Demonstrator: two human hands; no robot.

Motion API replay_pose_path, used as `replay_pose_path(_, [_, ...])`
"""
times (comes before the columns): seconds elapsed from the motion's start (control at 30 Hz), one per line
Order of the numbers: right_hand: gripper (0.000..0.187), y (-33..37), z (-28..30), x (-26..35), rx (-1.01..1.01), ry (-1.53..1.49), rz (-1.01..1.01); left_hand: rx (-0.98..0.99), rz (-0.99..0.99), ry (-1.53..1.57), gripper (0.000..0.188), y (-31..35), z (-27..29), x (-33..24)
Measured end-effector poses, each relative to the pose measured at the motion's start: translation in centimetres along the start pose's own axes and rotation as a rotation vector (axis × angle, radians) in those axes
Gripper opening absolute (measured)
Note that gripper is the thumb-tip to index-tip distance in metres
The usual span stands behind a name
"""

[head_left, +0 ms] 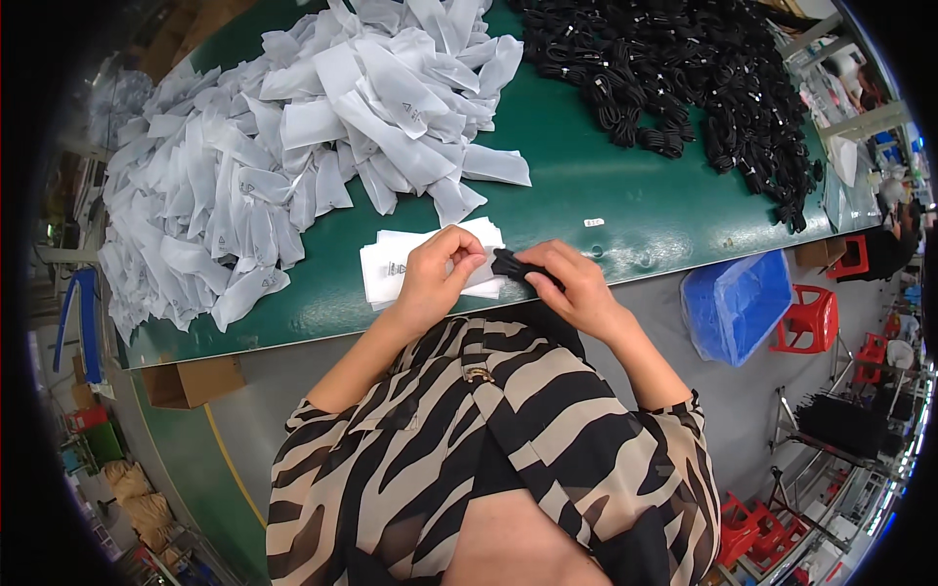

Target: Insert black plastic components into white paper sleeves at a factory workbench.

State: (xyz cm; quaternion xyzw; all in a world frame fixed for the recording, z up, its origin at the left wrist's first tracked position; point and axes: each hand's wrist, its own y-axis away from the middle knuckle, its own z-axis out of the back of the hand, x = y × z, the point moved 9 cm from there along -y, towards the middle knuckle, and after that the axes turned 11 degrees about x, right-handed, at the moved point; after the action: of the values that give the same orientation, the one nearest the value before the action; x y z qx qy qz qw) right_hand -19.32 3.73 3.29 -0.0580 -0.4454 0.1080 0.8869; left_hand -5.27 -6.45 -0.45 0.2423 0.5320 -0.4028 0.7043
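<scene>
At the table's near edge, my right hand (578,286) grips a bundled black cable (516,266), its folded end pointing left. My left hand (436,277) is closed in a pinch, thumb against forefinger, at the edge of a translucent white bag (483,275). The cable's end meets this bag's edge between my hands; whether it is inside, I cannot tell. Under and around my left hand lies a stack of flat white bags (379,272) with small dark print, partly covered by the hand.
A large heap of filled white bags (234,186) covers the table's left. Many black cable bundles (674,68) are piled at the far right. A small white label (593,223) lies on the green table (557,186). A blue bin (738,308) and a red stool (809,320) stand right.
</scene>
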Motion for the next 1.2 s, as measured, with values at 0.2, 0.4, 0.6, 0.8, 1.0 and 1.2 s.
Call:
replay_pose_path(0.2, [0.023,0.1,-0.8,-0.3,0.0,-0.037,0.017,0.058,-0.073,-0.061,0.006,-0.1,-0.8,-1.8])
replay_pose_path(0.4, [0.022,2.5,-3.7,-5.2,-0.024,-0.732,-0.611,0.061,-0.225,-0.124,0.008,-0.1,-0.8,-3.6])
replay_pose_path(0.6, [0.022,0.0,-0.1,1.1,-0.122,-0.117,0.156,0.054,-0.167,-0.081,0.008,-0.6,-0.4,-3.9])
replay_pose_path(0.8, [0.023,0.8,0.3,-3.2,-0.437,-0.223,-0.322,0.034,-0.241,-0.148,0.008,-1.1,-0.1,-5.3])
replay_pose_path(1.0, [0.027,-0.7,-0.2,1.8,-0.229,-0.141,0.154,0.019,-0.184,-0.091,0.008,-1.2,0.0,-5.5])
replay_pose_path(1.2, [0.022,-1.7,5.8,0.6,-0.509,0.206,0.133,-0.142,-0.041,0.434,0.014,-4.0,8.7,-3.6])
